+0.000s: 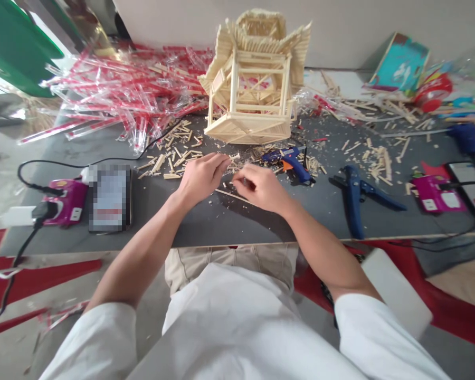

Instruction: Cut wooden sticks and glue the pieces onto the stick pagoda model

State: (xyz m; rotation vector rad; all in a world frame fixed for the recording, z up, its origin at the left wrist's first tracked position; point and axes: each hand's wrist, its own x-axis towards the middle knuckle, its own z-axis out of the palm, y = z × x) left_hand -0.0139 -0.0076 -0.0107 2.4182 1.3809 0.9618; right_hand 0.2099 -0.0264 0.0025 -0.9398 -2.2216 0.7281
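My left hand (201, 178) is closed in a pinch over the grey table, and a small pale wooden stick piece (236, 157) shows at its fingertips. Close by on the right, my right hand (263, 189) has its fingers curled together; what they hold, if anything, is too small to make out. A thin wooden stick (234, 197) lies below the two hands, its right end near my right hand. Just beyond my right hand rests a blue glue gun (295, 162) with an orange trigger. Behind both hands stands a pavilion model (257, 119) built of pale sticks.
Red-and-clear plastic wrappers (134, 89) are heaped at the back left. Cut stick pieces (174, 155) are scattered about. A phone (110, 198) and purple power adapter (69, 202) lie left; a blue cutter (356, 198) and another purple adapter (435, 194) lie right.
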